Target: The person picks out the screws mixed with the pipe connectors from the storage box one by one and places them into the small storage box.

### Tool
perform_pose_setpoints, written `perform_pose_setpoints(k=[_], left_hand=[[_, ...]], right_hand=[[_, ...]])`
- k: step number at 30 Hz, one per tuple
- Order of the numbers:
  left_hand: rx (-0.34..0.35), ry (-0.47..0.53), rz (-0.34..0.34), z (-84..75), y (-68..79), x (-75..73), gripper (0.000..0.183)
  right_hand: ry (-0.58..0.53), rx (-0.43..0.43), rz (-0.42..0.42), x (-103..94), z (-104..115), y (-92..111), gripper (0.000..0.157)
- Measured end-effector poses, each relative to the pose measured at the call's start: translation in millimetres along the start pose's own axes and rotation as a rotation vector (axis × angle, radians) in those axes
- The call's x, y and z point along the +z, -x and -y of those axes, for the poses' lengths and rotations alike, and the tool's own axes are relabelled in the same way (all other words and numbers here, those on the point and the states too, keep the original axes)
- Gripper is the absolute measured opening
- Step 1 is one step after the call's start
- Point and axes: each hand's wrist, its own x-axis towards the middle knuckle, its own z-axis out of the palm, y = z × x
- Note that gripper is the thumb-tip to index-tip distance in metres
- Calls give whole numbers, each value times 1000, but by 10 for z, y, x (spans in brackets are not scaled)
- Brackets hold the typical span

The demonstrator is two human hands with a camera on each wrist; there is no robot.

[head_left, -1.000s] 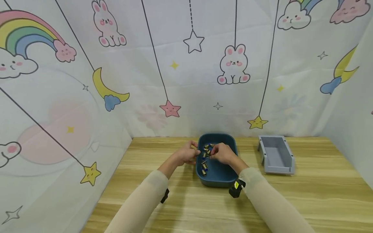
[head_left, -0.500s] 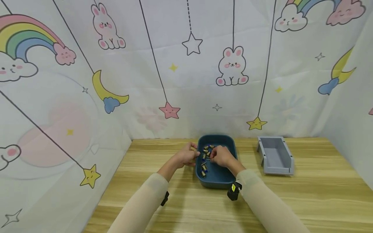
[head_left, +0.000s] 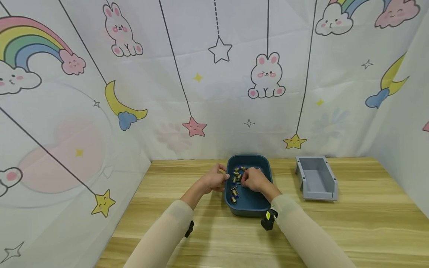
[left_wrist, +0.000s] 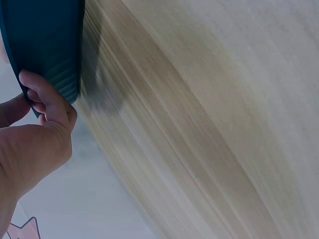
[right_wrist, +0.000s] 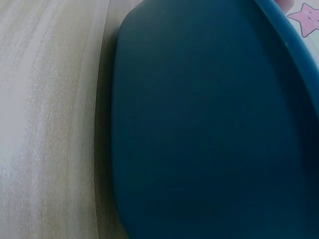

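A deep blue rounded bin (head_left: 249, 213) sits on the table in the head view, its outer wall (left_wrist: 62, 79) also showing in the left wrist view. My left hand (head_left: 214, 178) grips its left rim, thumb over the edge and fingers against the outside. Along the bin's left side lie several small brass-coloured metal parts (head_left: 234, 192), some with blue bits; their exact kind is too small to tell. My right hand (head_left: 255, 180) reaches into the bin, fingertips curled together beside these parts. Whether a part is between them is hidden. The right wrist view shows mostly the bin's wall (right_wrist: 209, 124).
To the right of the bin stands a grey open-fronted storage bin (head_left: 318, 180). Both rest on a wood-grain table (head_left: 214, 238). A white cloth (head_left: 214, 93) printed with rabbits, stars and rainbows hangs behind and along the sides.
My right hand has shifted slightly within the blue bin, its fingertips still beside the small parts. My left hand keeps its hold on the rim. The head view has tilted a little.
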Motion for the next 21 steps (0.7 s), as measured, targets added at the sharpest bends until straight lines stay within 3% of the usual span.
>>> perform_pose_setpoints(k=[21], left_hand=[[14,9,-5,7,9,15,31]], right_hand=[[-8,-16,22,17,-30,-19,14]])
